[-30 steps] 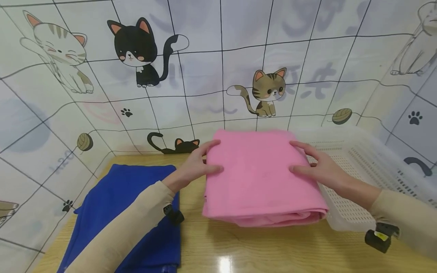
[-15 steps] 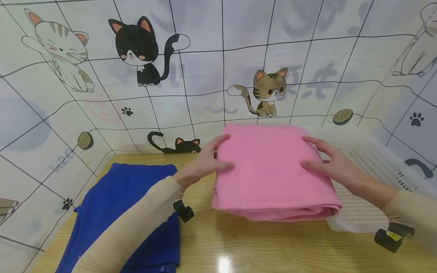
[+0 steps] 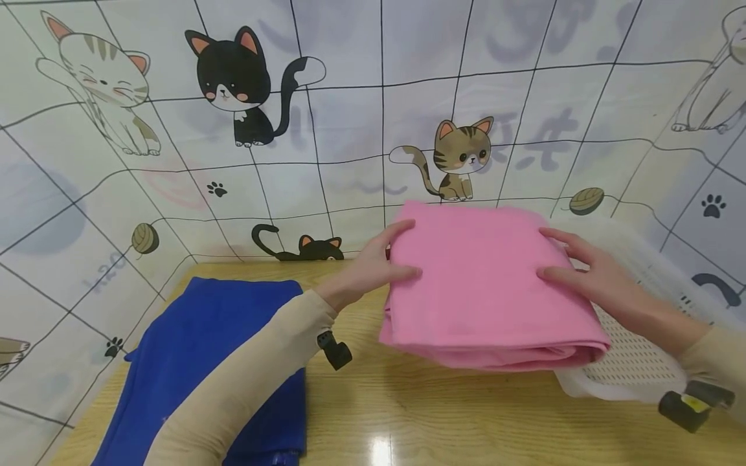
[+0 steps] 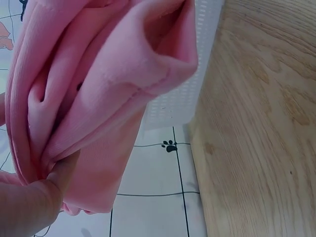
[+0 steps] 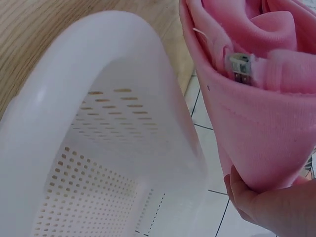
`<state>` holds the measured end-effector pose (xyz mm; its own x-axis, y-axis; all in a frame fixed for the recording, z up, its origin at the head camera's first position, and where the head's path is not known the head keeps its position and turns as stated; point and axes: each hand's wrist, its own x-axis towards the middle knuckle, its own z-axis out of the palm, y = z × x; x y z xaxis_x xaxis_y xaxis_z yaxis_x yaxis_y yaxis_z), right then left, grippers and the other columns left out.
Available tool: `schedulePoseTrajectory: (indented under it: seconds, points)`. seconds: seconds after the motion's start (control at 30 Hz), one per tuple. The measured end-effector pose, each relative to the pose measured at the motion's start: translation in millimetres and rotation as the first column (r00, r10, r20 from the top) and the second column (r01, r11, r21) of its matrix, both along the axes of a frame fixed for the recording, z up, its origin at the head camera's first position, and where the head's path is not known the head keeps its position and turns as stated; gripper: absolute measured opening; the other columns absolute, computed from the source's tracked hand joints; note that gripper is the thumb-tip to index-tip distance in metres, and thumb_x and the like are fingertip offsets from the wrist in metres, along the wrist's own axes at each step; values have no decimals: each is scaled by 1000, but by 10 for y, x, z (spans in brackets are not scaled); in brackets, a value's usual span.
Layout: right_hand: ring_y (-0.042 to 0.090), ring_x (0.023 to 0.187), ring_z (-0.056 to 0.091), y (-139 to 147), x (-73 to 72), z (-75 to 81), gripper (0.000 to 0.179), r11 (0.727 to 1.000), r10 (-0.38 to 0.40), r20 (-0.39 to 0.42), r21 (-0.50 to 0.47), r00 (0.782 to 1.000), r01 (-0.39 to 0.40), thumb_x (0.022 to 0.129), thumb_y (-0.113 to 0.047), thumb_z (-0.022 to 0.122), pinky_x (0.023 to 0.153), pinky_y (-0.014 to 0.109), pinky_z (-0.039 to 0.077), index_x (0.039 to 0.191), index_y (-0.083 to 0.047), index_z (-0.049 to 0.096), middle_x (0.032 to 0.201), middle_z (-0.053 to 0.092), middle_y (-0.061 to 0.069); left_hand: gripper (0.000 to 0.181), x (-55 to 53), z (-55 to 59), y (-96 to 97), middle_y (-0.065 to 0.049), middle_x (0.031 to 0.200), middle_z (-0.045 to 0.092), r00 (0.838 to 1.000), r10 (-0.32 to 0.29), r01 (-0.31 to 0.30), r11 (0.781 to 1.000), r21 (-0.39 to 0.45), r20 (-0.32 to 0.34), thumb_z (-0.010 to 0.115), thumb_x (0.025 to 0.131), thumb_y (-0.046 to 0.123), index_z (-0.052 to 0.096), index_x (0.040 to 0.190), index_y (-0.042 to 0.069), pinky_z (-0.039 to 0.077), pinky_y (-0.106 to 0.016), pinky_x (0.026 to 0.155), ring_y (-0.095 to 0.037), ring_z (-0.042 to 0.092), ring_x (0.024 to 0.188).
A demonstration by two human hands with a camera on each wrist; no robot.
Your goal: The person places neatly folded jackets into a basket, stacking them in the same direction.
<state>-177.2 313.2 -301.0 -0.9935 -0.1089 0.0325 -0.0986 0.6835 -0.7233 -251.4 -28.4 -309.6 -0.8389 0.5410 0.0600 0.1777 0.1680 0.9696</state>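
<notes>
A folded pink garment (image 3: 484, 278), thick with several layers, is held off the table between both hands in the head view. My left hand (image 3: 370, 265) grips its left edge, thumb on top. At the opposite edge my right hand (image 3: 612, 285) holds it the same way. Loose folds of the pink cloth (image 4: 108, 74) gape at its end in the left wrist view. A small label (image 5: 240, 66) shows among the layers in the right wrist view. Beneath and beside the garment's right part stands a white perforated plastic basket (image 3: 629, 369).
A blue folded cloth (image 3: 215, 317) lies on the left of the wooden table (image 3: 361, 414), partly behind the left sleeve. A wall covering with printed cats (image 3: 350, 129) rises close behind and at both sides.
Both hands have carried the pink garment to the right and slightly up, so it now covers more of the basket's left side. The blue cloth and the basket have stayed put.
</notes>
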Motion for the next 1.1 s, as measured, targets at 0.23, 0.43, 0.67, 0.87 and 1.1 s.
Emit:
schedulePoseTrajectory:
  seconds: [0.23,0.43,0.67,0.87,1.1]
  points:
    - [54,129,29,118,-5,45,78,999,-31,1,21,1000,31,95,-39,59,94,59,32,157,-22,14,150,19,36,86,-52,19,168,-15,141,41,999,18,-18,1000,4,-48,75,77,3,34,150,20,47,-33,92,-26,50,118]
    - [57,129,28,193,8,14,77,999,-41,-6,13,999,41,96,-40,57,94,65,32,157,-24,13,151,18,34,86,-68,38,277,-15,143,40,998,37,-37,999,12,-41,74,77,0,34,151,19,44,-33,96,-25,49,119]
    - [55,126,33,268,24,-11,77,997,-65,-29,36,997,66,96,-43,56,92,59,34,157,-27,12,150,20,34,87,-78,39,375,-15,143,39,999,28,-27,999,24,-35,73,76,-3,33,151,17,46,-32,93,-24,50,118]
    - [52,120,40,375,63,5,75,994,-78,-58,66,995,82,96,-41,56,74,27,35,156,-28,14,148,22,36,87,-83,49,493,-14,144,40,999,27,-25,999,23,-45,75,76,-1,34,151,19,45,-31,94,-23,49,120]
    - [57,120,36,473,84,26,72,992,-104,-68,65,992,108,97,-40,54,81,45,33,156,-32,14,148,20,38,88,-82,49,613,-14,145,39,999,24,-21,999,50,-44,75,77,-3,33,151,18,46,-30,94,-23,50,120]
